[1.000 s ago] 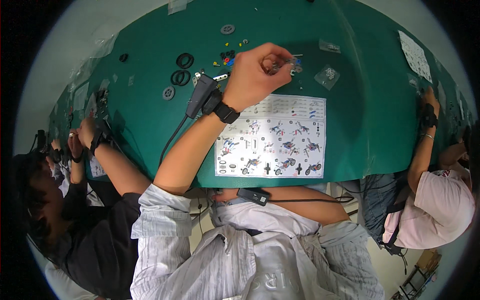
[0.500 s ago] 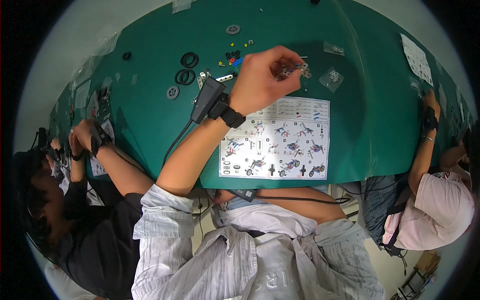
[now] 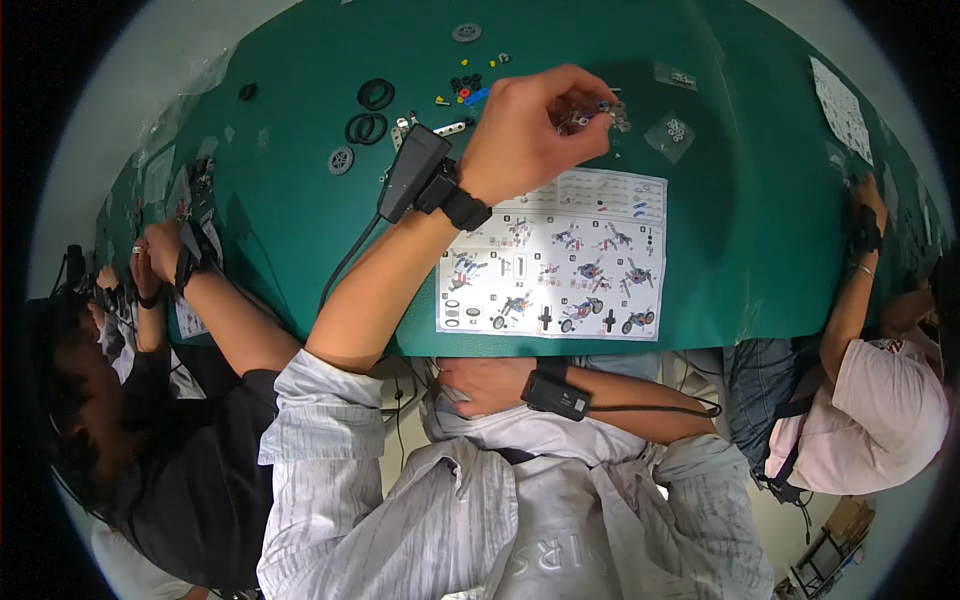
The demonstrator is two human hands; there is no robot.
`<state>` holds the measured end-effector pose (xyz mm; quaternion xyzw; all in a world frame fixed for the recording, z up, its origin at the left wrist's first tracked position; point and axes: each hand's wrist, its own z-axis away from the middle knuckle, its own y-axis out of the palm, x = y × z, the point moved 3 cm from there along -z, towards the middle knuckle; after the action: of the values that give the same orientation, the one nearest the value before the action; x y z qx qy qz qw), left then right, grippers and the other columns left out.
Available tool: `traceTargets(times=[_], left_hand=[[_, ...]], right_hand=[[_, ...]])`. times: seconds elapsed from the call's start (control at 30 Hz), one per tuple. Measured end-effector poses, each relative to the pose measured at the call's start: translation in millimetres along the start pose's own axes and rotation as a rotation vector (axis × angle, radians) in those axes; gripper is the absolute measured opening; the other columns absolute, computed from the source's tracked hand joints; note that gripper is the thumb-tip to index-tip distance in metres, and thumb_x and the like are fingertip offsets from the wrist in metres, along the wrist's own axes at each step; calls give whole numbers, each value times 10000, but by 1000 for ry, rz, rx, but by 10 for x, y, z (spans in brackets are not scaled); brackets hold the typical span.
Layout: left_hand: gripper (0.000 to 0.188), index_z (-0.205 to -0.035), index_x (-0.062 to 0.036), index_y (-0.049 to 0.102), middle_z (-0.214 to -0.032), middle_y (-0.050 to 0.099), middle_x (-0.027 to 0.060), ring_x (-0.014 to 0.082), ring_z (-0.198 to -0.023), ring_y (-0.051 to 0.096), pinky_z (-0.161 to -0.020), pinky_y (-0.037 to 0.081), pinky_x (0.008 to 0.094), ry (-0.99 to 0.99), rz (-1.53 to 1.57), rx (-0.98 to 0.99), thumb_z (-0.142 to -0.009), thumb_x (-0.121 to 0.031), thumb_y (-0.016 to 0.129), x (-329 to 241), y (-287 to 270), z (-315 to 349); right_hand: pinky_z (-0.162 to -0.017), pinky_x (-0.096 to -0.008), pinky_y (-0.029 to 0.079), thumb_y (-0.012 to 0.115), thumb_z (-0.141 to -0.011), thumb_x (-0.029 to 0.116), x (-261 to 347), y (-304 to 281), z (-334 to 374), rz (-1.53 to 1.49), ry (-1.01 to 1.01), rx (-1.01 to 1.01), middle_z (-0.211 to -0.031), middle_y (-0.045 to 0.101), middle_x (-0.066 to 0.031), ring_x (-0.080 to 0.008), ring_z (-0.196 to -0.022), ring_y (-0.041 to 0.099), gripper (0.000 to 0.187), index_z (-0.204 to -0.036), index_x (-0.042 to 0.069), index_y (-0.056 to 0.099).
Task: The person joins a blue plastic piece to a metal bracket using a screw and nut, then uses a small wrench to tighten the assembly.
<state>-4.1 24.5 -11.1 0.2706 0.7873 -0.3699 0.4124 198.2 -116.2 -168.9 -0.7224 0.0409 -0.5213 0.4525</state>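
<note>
My left hand (image 3: 530, 130) reaches across the green table (image 3: 300, 230) and pinches a small grey and blue part assembly (image 3: 598, 110) between its fingertips, just above the far edge of a printed instruction sheet (image 3: 555, 265). A black device is strapped to that wrist (image 3: 415, 170). My right hand (image 3: 480, 385) rests against my shirt below the table's near edge, with a black wrist device (image 3: 555, 392) and cable. Its fingers are partly hidden.
Black rubber rings (image 3: 368, 110), grey gears (image 3: 341, 160), small coloured pieces (image 3: 466, 88) and small clear bags (image 3: 672, 130) lie at the far side. One person works at my left (image 3: 170, 260), another at my right (image 3: 860, 230).
My left hand has shifted to the right, from above the sheet's left part toward the loose parts beyond its top edge. My right hand has stayed in place.
</note>
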Motion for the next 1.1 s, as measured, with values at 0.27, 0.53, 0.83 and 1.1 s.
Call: traceTargets(times=[0.27, 0.53, 0.83, 1.1], left_hand=[[244, -1087, -20, 758, -904, 791, 86, 114, -672, 685, -638, 557, 270, 42, 40, -76, -869, -112, 819, 73, -6, -3], [254, -1102, -19, 755, -915, 789, 86, 119, -686, 686, -658, 566, 273, 40, 58, -67, -868, -98, 818, 33, 31, -25], [249, -1097, -20, 754, -905, 787, 83, 123, -687, 689, -646, 561, 272, -15, 45, -39, -868, -96, 811, 59, 55, -16], [255, -1113, -16, 749, -908, 777, 79, 113, -692, 670, -655, 552, 276, 48, -47, 0, -871, -78, 803, 20, 36, -43]], right_hand=[[-1035, -445, 517, 642, -989, 435, 104, -330, 272, -114, 7, 183, -1278, 632, -183, -347, -1195, 622, 489, -1110, -36, 692], [-1161, -432, 478, 702, -1005, 245, 342, -771, 996, -335, 56, -198, -1506, 591, -141, -338, -1368, 586, 438, -1397, 61, 636], [-984, -415, 534, 737, -944, 257, 412, -618, 611, -56, -103, -239, -1309, 666, -76, -281, -1263, 595, 221, -1059, 71, 707], [-814, -357, 496, 741, -878, 223, 901, -1778, 953, 64, -179, -405, -1068, 657, -31, -205, -976, 634, 148, -953, 111, 678]])
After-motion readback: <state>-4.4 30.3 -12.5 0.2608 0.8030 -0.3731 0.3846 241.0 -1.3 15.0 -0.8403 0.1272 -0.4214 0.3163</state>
